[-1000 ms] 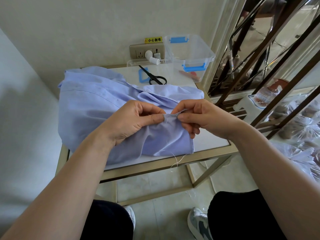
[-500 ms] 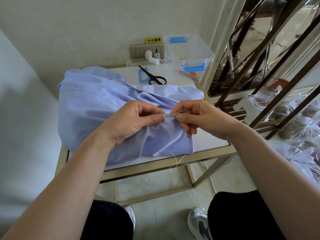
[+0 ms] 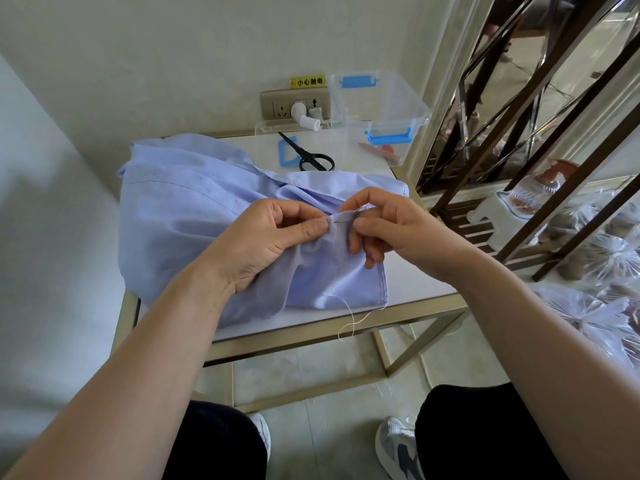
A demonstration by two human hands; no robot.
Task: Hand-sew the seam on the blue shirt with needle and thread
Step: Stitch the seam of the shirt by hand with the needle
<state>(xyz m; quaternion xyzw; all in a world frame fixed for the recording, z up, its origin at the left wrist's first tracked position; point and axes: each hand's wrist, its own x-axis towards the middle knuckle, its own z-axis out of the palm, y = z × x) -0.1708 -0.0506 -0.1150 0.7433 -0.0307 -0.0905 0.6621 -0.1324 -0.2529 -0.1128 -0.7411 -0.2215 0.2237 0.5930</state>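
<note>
Needle now shows, driven leftward through the blue shirt seam. Left hand pinches the seam fold; right hand pinches the needle's rear. Stitch looks ready for drawing through.

One wide-angle camera, worn on the head, covers the scene. It faces forward and tilts steeply down over the table. The tabletop's near edge crosses the frame just below mid-height. Its far edge meets the wall in the upper third. The view is close. Both forearms enter from the bottom corners, and the left hand and right hand meet on the blue shirt near frame centre. The floor and a shoe lie almost directly below the lens.
</note>
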